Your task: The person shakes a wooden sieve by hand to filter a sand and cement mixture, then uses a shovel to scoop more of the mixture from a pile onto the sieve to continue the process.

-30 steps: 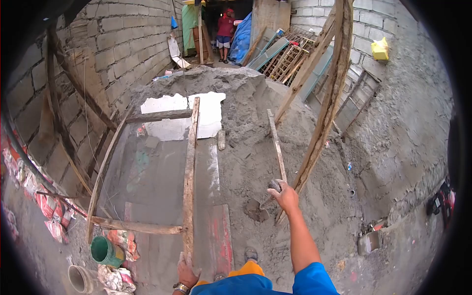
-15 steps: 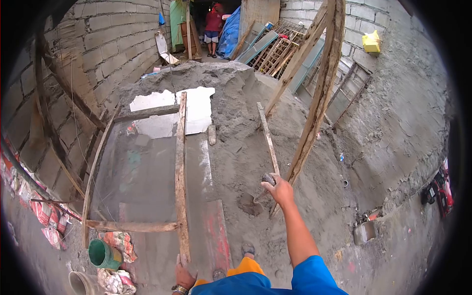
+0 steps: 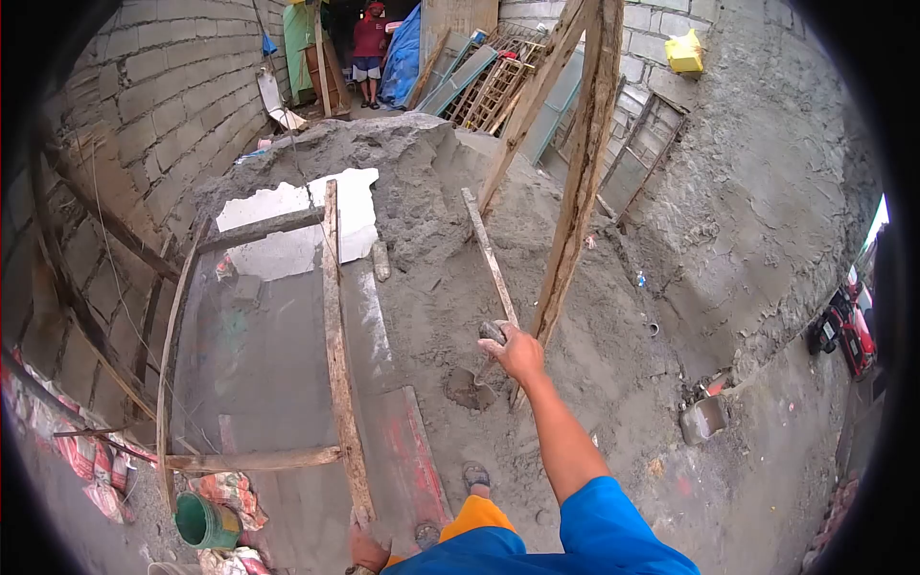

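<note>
My right hand [image 3: 518, 354] is closed around the dark handle of a trowel [image 3: 470, 389]; its blade lies low against the grey sand. Near the bottom edge, my left hand [image 3: 370, 548] is at the near end of a long wooden beam, part of a wooden frame [image 3: 337, 355]. Its fingers appear curled over the beam end, though they are blurred and partly cut off. The frame lies over a flat grey sheet, with a broken white board [image 3: 359, 213] under its far end. A thin wooden strip [image 3: 491, 257] lies on the sand beyond my right hand.
A slanted wooden post [image 3: 571, 206] rises just right of my right hand. A green bucket [image 3: 206, 522] and sacks [image 3: 233, 496] stand at lower left. Behind the sand mound [image 3: 412, 144], a person [image 3: 368, 53] stands in a doorway. Metal grilles [image 3: 498, 88] lean at the back.
My view has turned a little to the right, so most things sit further left. My right hand still grips the trowel, and my left hand stays at the beam end, now lower in view.
</note>
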Available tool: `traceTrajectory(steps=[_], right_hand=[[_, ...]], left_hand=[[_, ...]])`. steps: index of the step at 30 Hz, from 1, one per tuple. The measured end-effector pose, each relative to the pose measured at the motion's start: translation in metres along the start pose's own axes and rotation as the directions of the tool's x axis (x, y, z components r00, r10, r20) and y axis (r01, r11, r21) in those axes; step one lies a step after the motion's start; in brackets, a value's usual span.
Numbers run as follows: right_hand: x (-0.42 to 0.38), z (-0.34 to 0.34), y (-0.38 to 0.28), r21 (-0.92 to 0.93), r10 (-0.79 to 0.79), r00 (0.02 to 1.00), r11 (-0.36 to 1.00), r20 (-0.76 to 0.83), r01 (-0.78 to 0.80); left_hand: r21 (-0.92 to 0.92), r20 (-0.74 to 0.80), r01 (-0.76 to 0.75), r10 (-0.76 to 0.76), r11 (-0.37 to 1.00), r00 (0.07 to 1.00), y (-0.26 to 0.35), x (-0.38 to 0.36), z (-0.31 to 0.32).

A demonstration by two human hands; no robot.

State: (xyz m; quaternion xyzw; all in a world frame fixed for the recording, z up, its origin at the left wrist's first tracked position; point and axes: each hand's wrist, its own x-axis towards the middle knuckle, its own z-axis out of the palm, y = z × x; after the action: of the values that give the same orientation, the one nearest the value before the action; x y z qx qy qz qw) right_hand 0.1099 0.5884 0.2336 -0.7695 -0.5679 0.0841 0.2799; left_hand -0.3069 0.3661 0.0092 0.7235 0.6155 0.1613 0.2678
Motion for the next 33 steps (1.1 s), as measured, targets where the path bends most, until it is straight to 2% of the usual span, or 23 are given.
traceTrajectory(steps=[4, 7, 10, 12, 13, 14, 15, 16, 17, 18, 19, 20, 21, 22, 23, 24, 25, 26, 27, 29, 30, 32, 33], right_hand=[[0.003, 0.0, -0.004, -0.015, 0.016, 1.0, 1.0, -0.009, -0.016], [0.007, 0.003, -0.002, -0.026, 0.018, 1.0, 0.999, -0.001, -0.018], [0.013, 0.005, -0.003, -0.053, 0.025, 1.0, 0.998, -0.003, -0.025], [0.01, 0.005, 0.0, -0.074, 0.019, 1.0, 0.997, 0.011, -0.018], [0.013, 0.005, 0.002, -0.077, 0.014, 0.999, 0.997, -0.031, -0.016], [0.017, 0.012, -0.002, -0.078, -0.012, 0.999, 0.997, -0.046, 0.008], [0.017, 0.014, -0.009, -0.063, -0.015, 0.999, 0.998, -0.041, 0.012], [0.016, 0.012, -0.011, -0.053, -0.013, 1.0, 0.998, -0.016, 0.013], [0.015, 0.015, -0.013, -0.054, -0.004, 1.0, 0.999, -0.014, 0.003], [0.008, 0.011, -0.022, -0.025, -0.019, 1.0, 1.0, -0.001, 0.019], [0.011, 0.021, -0.012, 0.029, -0.084, 0.997, 0.996, -0.001, 0.084], [0.011, 0.027, -0.01, 0.005, -0.112, 0.994, 0.994, -0.015, 0.112], [0.01, 0.024, -0.025, 0.087, -0.05, 0.998, 0.995, 0.048, 0.046], [0.002, 0.021, -0.03, 0.142, 0.03, 0.994, 0.989, 0.109, -0.046], [0.004, 0.031, -0.028, 0.148, 0.012, 0.991, 0.988, 0.135, -0.032], [0.007, 0.035, -0.023, 0.266, 0.035, 0.99, 0.961, 0.138, -0.071], [0.011, 0.037, -0.015, 0.372, 0.063, 0.988, 0.921, 0.14, -0.112], [0.02, 0.043, -0.003, 0.23, 0.005, 0.995, 0.973, 0.104, -0.029], [0.021, 0.044, -0.005, 0.22, 0.002, 0.996, 0.975, 0.088, -0.022], [0.018, 0.04, -0.007, 0.046, -0.052, 0.997, 0.998, 0.061, 0.049], [0.016, 0.038, -0.013, -0.032, -0.034, 0.996, 0.999, 0.076, 0.037], [0.008, 0.039, -0.021, -0.028, -0.077, 0.997, 0.997, 0.019, 0.077], [0.005, 0.041, -0.022, -0.01, -0.125, 0.992, 0.992, -0.029, 0.125]], left_hand=[[0.024, 0.006, 0.026, -0.026, 0.999, 1.0, 0.004, 0.0, 0.001], [-0.045, -0.027, 0.035, -0.036, 0.998, 0.999, -0.003, -0.007, 0.006], [-0.141, -0.126, 0.06, -0.078, 0.988, 0.989, -0.023, -0.016, 0.019], [-0.348, -0.191, 0.069, -0.143, 0.935, 0.971, -0.037, -0.029, 0.026], [-0.356, 0.08, 0.271, -0.259, 0.895, 0.962, -0.05, -0.033, 0.026], [-0.329, 0.341, 0.482, -0.374, 0.812, 0.862, -0.071, -0.044, 0.025], [-0.108, 0.464, 0.459, -0.364, 0.882, 0.808, -0.113, -0.061, 0.048], [-0.05, 0.608, 0.502, -0.373, 0.863, 0.701, -0.152, -0.074, 0.075], [0.137, 0.662, 0.472, -0.435, 0.871, 0.611, -0.137, -0.082, 0.055], [0.185, 0.653, 0.466, -0.463, 0.865, 0.6, -0.16, -0.101, 0.073], [0.233, 0.631, 0.459, -0.493, 0.857, 0.599, -0.153, -0.108, 0.062], [0.27, 0.562, 0.49, -0.549, 0.829, 0.619, -0.136, -0.109, 0.049], [0.181, 0.533, 0.549, -0.551, 0.816, 0.642, -0.119, -0.108, 0.037], [0.048, 0.47, 0.6, -0.548, 0.798, 0.692, -0.123, -0.111, 0.052], [-0.054, 0.473, 0.658, -0.561, 0.751, 0.679, -0.113, -0.111, 0.057], [-0.155, 0.475, 0.69, -0.559, 0.707, 0.68, -0.108, -0.106, 0.059], [-0.163, 0.475, 0.691, -0.557, 0.705, 0.681, -0.104, -0.107, 0.061], [-0.191, 0.497, 0.671, -0.519, 0.717, 0.696, -0.097, -0.107, 0.069], [-0.22, 0.515, 0.643, -0.472, 0.734, 0.715, -0.093, -0.103, 0.08], [-0.216, 0.53, 0.591, -0.415, 0.777, 0.74, -0.086, -0.097, 0.091], [-0.227, 0.55, 0.57, -0.379, 0.789, 0.744, -0.087, -0.093, 0.09], [-0.24, 0.575, 0.537, -0.327, 0.809, 0.75, -0.085, -0.094, 0.086], [-0.209, 0.556, 0.572, -0.385, 0.794, 0.737, -0.086, -0.094, 0.082]])
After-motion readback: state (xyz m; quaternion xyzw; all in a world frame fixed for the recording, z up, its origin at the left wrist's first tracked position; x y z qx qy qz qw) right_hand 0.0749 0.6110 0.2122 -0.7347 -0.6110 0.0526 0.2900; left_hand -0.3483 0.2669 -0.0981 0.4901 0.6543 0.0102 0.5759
